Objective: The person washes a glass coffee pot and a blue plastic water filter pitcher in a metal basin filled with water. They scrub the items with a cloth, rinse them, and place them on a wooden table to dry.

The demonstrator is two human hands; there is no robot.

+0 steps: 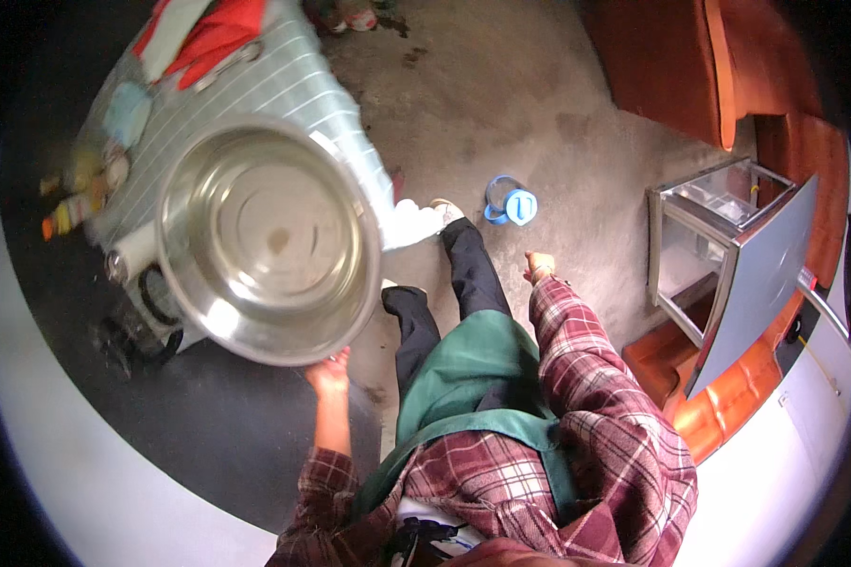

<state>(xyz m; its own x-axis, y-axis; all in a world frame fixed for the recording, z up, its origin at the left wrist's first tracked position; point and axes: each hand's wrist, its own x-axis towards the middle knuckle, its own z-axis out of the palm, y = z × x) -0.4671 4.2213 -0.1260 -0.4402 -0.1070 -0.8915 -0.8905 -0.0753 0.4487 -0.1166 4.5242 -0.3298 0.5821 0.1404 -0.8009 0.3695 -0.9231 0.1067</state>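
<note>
My left hand (330, 372) grips the near rim of a wide stainless steel basin (276, 227), its fingers partly hidden beneath it. The basin is tilted, its inside facing the camera, and some brownish spot shows on its bottom. Behind it lies a pale cloth with white stripes (298, 71). My right hand (540, 266) hangs over the floor at the right, away from the basin, fingers curled, with nothing visible in it. Just beyond that hand is a clear plastic jug with a blue lid and handle (518, 204) on the concrete floor.
At left, a dark table (255, 432) bears a red cloth (220, 42), a white roll (133, 251), a glass vessel with a black handle (159, 305) and small packets. To the right stand a metal-framed table with a grey top (759, 276) and orange-brown leather seats (730, 397).
</note>
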